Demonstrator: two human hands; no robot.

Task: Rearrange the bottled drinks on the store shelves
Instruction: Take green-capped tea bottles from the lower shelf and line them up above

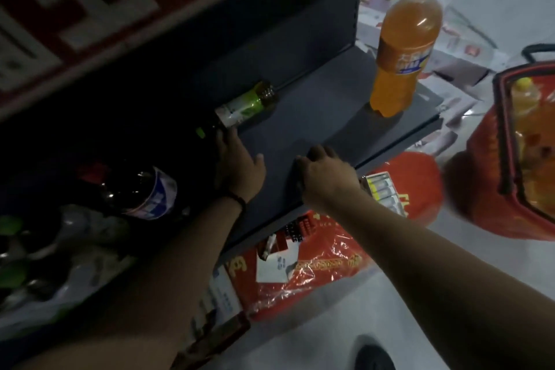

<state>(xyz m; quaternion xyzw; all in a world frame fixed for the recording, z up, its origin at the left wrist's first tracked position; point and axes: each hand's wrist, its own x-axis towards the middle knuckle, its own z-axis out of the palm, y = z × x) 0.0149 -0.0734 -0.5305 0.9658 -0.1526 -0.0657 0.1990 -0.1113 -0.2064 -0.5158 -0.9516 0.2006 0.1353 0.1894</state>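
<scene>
Where the dark grey shelf (315,117) runs back into shadow, a green-tea bottle (246,105) lies on its side along the back wall, its green cap toward the left hand (240,167). That hand's fingers reach to the bottle's neck with the thumb spread wide, but the gloom hides whether they curl round it. The right hand (324,174) sits near the shelf's front edge, fingers bent, tips on the board, holding nothing. An orange drink bottle (405,48), full, stands upright at the shelf's far end. Beside the shelf a red basket (486,159) holds bottles of yellow-orange liquid (525,105). A dark cola bottle (141,189) shows among other bottles at the left, and red plastic bags (315,273) lie below the shelf.
</scene>
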